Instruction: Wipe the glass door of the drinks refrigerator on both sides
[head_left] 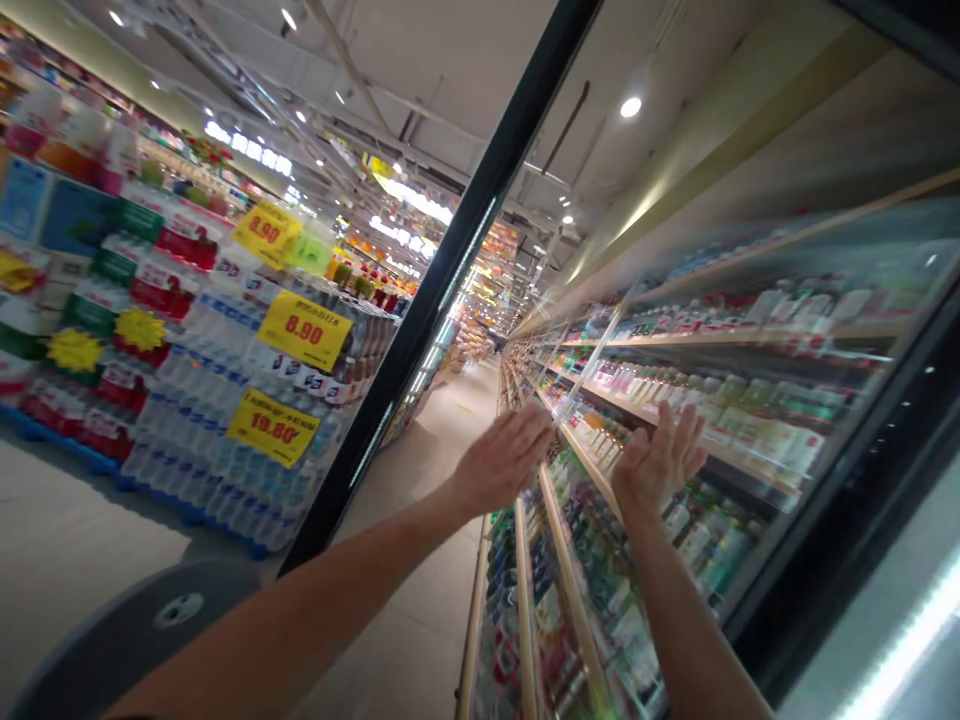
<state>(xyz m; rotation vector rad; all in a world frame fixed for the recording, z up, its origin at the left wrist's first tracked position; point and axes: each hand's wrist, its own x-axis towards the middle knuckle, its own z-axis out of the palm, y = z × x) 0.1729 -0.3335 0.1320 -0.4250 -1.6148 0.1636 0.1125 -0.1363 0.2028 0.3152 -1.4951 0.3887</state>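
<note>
Both my arms reach forward in a shop aisle. My left hand (501,458) is stretched out flat with the fingers together, right by the edge of a glass fridge door (787,330). Just to the right, my right hand (660,458) is raised with its fingers spread, in front of the chilled shelves (570,560) of drink bottles. Neither hand holds anything. A black door frame (420,330) runs slantwise on the left of my hands.
Stacked packs of bottled water (240,440) with yellow price signs (304,328) stand on a pallet at the left. The tiled aisle (450,420) runs ahead between the stacks and the fridge. A grey round object (150,630) sits at the lower left.
</note>
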